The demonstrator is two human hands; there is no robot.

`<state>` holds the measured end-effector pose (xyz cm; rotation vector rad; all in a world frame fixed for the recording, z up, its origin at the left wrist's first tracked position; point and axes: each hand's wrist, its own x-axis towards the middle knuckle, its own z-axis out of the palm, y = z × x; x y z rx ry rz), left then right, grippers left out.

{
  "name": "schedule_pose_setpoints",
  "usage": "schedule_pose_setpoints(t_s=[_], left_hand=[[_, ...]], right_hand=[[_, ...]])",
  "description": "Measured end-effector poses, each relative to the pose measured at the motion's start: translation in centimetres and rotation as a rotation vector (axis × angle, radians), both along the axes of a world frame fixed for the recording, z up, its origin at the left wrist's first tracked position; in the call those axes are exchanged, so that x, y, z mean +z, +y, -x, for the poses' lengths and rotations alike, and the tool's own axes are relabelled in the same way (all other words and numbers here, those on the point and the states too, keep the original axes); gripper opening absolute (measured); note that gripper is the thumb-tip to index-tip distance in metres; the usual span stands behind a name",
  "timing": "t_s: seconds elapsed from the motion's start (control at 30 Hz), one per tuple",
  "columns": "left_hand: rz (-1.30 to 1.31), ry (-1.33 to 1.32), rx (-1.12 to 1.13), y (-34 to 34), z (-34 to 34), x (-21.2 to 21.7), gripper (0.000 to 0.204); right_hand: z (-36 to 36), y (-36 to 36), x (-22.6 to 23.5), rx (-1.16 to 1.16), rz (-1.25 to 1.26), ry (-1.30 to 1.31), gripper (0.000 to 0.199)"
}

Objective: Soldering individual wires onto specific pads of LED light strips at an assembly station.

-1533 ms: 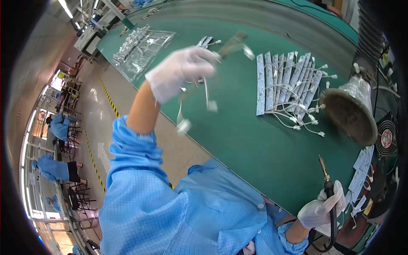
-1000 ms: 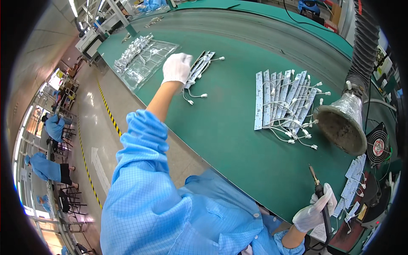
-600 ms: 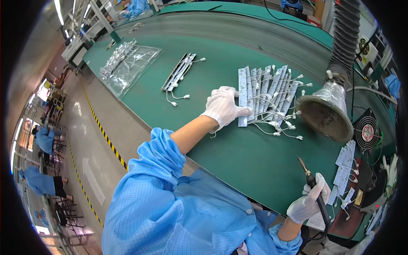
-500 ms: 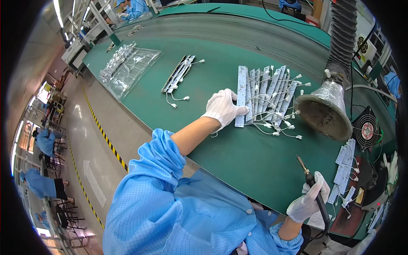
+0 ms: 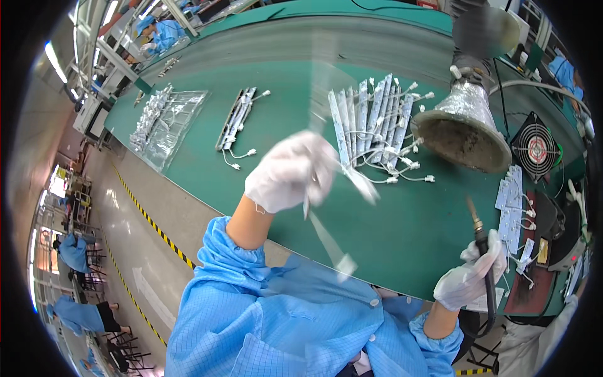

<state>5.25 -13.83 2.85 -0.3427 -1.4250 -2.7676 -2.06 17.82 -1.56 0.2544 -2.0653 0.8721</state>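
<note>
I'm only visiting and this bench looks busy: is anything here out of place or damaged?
Nothing looks damaged or spilled. The white strips with wires lie fanned and tangled rather than squared up, unlike the tidier bundle. The left hand is blurred, lifting one strip; the right hand holds a soldering iron.

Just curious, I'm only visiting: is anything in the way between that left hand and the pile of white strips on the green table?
Nothing visible. The left hand hangs blurred just left of the strips, apparently holding one already, with only bare table around.
</note>
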Motion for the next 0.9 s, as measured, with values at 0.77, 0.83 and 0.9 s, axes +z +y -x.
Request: schedule_pose_setpoints(t_s=[0.77,0.83,0.9], left_hand=[[1.143,-0.311,-0.079,11.1,5.2,-0.7,0.022],[1.136,-0.252,-0.039,11.0,4.8,-2.0,0.021],[1.132,-0.186,0.004,11.0,4.7,-2.5,0.021]], right_hand=[[-0.3,0.9,-1.7,0.756,0.094,0.045,0.023],[-0.5,1.0,-1.6,0.789,0.117,0.004,0.023],[-0.5,1.2,-1.4,0.821,0.142,-0.03,0.023]])
